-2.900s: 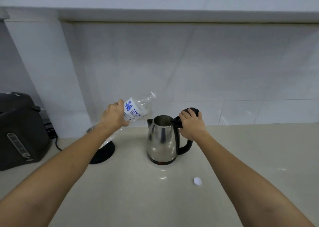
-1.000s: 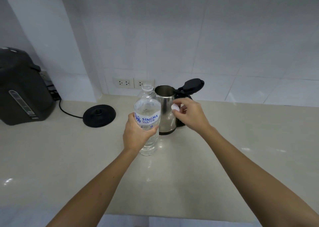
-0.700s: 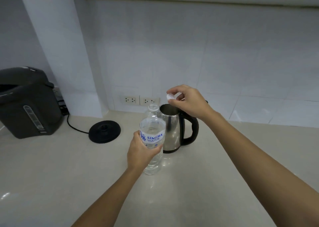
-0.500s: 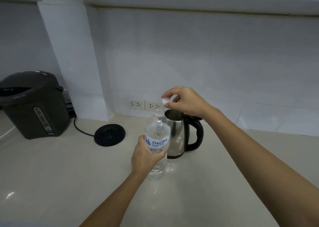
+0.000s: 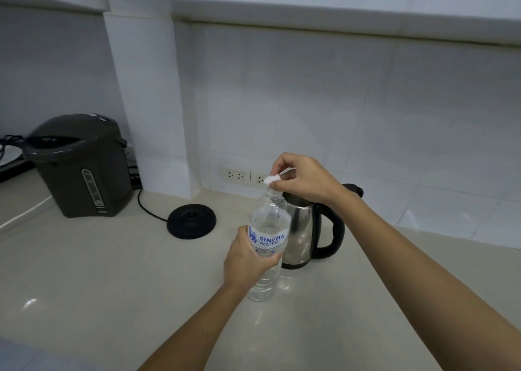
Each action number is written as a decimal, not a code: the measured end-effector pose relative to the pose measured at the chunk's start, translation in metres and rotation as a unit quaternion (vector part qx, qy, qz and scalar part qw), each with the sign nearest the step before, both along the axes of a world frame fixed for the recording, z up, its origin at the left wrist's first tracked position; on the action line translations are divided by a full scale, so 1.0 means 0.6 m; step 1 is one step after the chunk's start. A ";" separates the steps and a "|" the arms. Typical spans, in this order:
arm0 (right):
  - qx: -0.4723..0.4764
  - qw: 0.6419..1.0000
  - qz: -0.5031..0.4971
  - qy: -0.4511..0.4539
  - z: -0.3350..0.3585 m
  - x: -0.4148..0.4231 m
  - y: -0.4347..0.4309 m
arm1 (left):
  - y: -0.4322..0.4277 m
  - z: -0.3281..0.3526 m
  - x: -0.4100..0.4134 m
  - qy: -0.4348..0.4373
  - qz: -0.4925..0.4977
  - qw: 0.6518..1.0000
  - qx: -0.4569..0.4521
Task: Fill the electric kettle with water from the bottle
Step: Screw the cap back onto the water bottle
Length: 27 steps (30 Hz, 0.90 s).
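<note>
A clear plastic water bottle (image 5: 267,224) with a blue and white label stands upright on the beige counter (image 5: 112,286). My left hand (image 5: 245,260) is wrapped around its middle. My right hand (image 5: 301,179) pinches the small white cap (image 5: 271,179) directly over the bottle's open neck, almost touching it. The steel electric kettle (image 5: 303,229) with a black handle stands just behind and to the right of the bottle, off its base, with its lid open; my right wrist hides most of the lid.
The kettle's round black base (image 5: 191,221) lies on the counter to the left, its cord running toward a dark hot-water dispenser (image 5: 81,165). Wall sockets (image 5: 236,176) sit on the tiled backsplash behind the bottle.
The bottle went from tilted over the kettle to standing upright on the counter. My right hand picked up the cap and has brought it down to the bottle's neck.
</note>
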State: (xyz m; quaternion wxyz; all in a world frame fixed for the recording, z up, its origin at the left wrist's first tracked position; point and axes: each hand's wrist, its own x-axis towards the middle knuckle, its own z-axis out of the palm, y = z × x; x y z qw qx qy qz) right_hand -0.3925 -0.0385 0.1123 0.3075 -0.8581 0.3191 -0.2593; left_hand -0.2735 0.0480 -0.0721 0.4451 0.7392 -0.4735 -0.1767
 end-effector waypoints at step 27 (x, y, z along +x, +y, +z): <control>-0.121 0.932 0.131 0.317 0.084 0.012 -0.003 | 0.007 0.004 -0.005 0.006 0.004 1.000 -0.001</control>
